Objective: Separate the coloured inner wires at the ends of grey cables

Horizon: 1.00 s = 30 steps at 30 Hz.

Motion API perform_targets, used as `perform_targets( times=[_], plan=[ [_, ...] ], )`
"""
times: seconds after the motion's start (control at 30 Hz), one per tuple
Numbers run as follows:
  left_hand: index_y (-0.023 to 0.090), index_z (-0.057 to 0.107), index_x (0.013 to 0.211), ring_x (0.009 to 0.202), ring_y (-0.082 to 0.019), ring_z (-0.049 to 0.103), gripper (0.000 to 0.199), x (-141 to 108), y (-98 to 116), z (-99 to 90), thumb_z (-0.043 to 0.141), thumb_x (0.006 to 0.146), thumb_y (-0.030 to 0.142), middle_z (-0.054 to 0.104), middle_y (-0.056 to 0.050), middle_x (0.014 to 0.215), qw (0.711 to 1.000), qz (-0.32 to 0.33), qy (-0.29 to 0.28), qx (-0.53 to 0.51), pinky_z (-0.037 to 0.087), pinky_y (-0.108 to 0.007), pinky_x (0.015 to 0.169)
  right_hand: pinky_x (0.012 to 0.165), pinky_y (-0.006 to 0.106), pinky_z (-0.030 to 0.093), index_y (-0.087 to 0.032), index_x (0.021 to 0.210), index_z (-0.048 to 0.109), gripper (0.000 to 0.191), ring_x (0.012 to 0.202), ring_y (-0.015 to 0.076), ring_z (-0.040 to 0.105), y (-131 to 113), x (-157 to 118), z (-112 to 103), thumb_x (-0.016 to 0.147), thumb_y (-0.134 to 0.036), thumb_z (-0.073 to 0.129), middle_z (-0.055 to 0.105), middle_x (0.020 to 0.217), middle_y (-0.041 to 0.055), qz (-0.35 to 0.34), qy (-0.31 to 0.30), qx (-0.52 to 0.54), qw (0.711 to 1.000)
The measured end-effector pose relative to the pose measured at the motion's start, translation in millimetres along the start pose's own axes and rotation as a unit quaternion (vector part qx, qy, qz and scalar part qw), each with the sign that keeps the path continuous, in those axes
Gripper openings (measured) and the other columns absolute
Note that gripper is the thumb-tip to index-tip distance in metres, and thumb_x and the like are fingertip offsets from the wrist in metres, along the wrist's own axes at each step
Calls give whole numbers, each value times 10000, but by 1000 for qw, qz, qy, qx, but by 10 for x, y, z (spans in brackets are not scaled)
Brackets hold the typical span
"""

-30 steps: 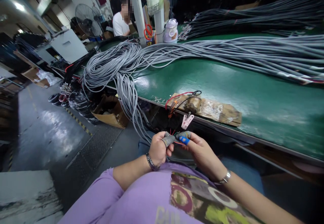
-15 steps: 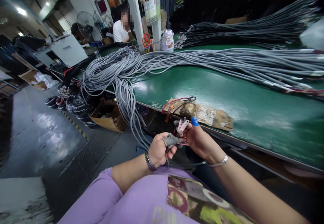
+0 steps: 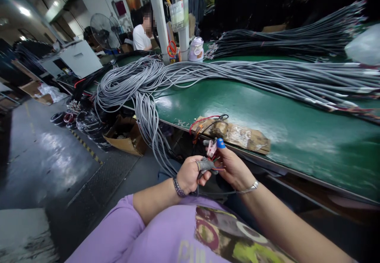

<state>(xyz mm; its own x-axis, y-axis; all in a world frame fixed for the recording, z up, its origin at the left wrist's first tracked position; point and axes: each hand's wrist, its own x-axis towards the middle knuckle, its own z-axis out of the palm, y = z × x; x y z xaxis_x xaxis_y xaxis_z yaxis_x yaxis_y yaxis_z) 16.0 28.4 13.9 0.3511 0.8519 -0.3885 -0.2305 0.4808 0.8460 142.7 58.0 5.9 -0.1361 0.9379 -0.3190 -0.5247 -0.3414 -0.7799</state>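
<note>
My left hand [image 3: 190,173] is closed around the end of a grey cable [image 3: 204,164], its fingertips in grey covers, with thin red and coloured wires fanning out of the cable end. My right hand [image 3: 233,168], one fingertip in a blue cover, pinches a pink clip [image 3: 211,147] that hangs on red and black leads just below the table's edge. Both hands are close together in front of my purple shirt. A metal bracelet sits on each wrist.
A green table [image 3: 267,108] carries a long bundle of grey cables [image 3: 237,73] that spills over its left end. A taped cardboard piece [image 3: 243,135] lies at the near edge. Dark cables [image 3: 282,37] lie further back. A seated person [image 3: 141,35], a fan and boxes stand at the far left.
My right hand rose from the cable end to the pink clip and took hold of it. My left hand stayed closed on the cable. The view tilted slightly.
</note>
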Motion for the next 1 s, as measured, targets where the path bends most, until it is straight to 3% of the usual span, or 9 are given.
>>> perform_targets(
  times=[0.23,0.4,0.57,0.8,1.0],
  plan=[
    [153,532,618,264,-56,372,312,-137,-22,13,688,631,423,520,29,425,999,27,27,5,193,-191,286,508,265,418,-216,788,662,480,552,138,522,-5,-42,-72,723,-686,584,642,729,26,57,-54,43,996],
    [153,524,615,278,-49,383,309,-182,-52,49,672,662,420,528,29,440,996,66,57,-11,199,-182,292,484,242,381,-200,715,640,321,517,112,479,-29,-82,-40,686,-505,736,583,611,-16,35,-62,34,997],
    [151,530,637,283,-48,387,302,-121,-36,71,670,664,417,534,30,451,995,77,59,-26,194,-178,293,525,251,420,-200,756,682,349,568,123,519,3,-57,-37,687,-539,727,630,671,2,32,-56,80,995],
    [154,524,639,280,-51,383,281,-58,-30,74,663,664,398,529,32,444,995,65,66,-40,185,-178,291,570,256,447,-180,661,678,384,578,126,539,22,7,-63,623,-549,774,636,622,4,13,-54,76,996],
    [149,533,647,280,-52,377,328,-40,-60,78,674,647,444,517,35,440,997,50,60,-16,194,-181,300,575,273,440,-191,696,678,360,583,137,547,72,36,-69,689,-548,728,637,636,5,9,-66,71,995]
  ],
)
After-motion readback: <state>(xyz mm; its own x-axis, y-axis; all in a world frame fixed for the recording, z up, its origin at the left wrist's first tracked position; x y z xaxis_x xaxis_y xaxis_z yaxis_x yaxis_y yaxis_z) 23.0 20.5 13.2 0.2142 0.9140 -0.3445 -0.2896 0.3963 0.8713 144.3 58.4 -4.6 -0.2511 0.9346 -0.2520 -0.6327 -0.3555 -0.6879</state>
